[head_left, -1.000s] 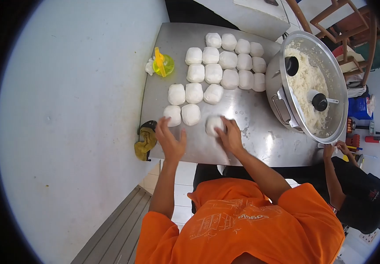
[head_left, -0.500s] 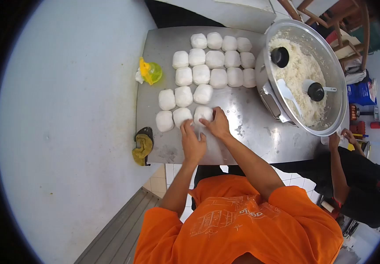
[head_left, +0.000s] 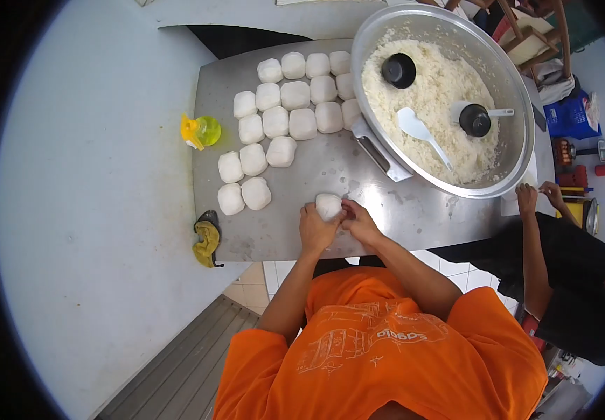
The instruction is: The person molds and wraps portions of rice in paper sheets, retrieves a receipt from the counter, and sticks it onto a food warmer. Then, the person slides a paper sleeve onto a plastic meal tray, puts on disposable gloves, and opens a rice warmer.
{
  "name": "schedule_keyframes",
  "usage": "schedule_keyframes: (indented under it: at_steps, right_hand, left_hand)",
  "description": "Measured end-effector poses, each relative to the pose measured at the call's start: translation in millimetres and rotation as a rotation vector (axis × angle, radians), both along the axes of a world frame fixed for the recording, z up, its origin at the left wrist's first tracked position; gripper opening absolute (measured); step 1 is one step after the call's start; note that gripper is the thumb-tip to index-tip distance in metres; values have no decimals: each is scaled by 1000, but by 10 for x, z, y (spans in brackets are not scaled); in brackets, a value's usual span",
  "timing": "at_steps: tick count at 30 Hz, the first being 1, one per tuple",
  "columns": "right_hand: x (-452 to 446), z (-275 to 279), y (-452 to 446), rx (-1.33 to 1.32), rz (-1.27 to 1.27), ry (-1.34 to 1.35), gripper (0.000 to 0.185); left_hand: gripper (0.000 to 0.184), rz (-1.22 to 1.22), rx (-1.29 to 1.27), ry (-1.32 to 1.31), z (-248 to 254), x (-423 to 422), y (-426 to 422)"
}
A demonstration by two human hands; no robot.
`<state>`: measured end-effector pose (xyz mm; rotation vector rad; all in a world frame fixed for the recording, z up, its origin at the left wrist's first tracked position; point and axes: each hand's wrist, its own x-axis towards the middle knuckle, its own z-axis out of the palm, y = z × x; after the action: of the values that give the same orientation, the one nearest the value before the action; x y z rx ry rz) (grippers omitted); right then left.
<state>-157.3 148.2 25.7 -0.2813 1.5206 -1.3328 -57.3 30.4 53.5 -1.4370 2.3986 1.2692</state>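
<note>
A white paper-wrapped packet, rounded and bun-shaped, is between my hands near the table's front edge. My left hand is closed around its left and near side. My right hand grips its right side, with the fingers curled at the edge. Several similar wrapped packets stand in rows to the far left; the nearest one sits apart from my left hand. What the paper holds is hidden.
A large metal pot of cooked rice stands at the right, holding black cups and a white rice paddle. A yellow-green spray bottle and a yellow cloth lie along the left edge. A co-worker's hands are beyond the pot.
Both hands have drawn the packet out of the nearest row, toward me and rightward along the table. The camera view has also shifted, so the pot and rows appear further left.
</note>
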Motion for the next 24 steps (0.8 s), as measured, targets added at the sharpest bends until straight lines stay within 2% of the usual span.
schedule_keyframes:
  at_steps: [2,5,8,11,14,16,19,22,24]
  right_hand:
    - [-67,-187,36,-31,-30,-69,66]
    - [-185,-174,149,-61,-15,-102,58]
    - [-337,-222,404,33,35,360,43]
    - [-526,-217,726,66,106,258,31]
    - [-659,-189,1095,76,156,309,22]
    - [-720,-110,1283,87,115,280,22]
    - [-806,-33,1496,33,-17,355,22]
    - [-853,-129,1745,-43,-119,277,18]
    - [-786,-57,1904,61,-192,327,18]
  left_hand:
    - [83,-31,-22,-31,-13,-69,-10]
    - [80,-1,-256,-99,33,-143,83]
    - [71,-67,-682,172,243,-252,305]
    - [64,-429,-664,93,-253,-156,259]
    - [54,-264,-806,-18,-312,-246,-50]
    - [54,-192,-862,-20,-56,-292,-337]
    - [47,-182,-1010,272,355,-312,-378]
    - [37,-227,-762,414,207,-227,17]
    - [32,-287,-367,437,111,-162,504]
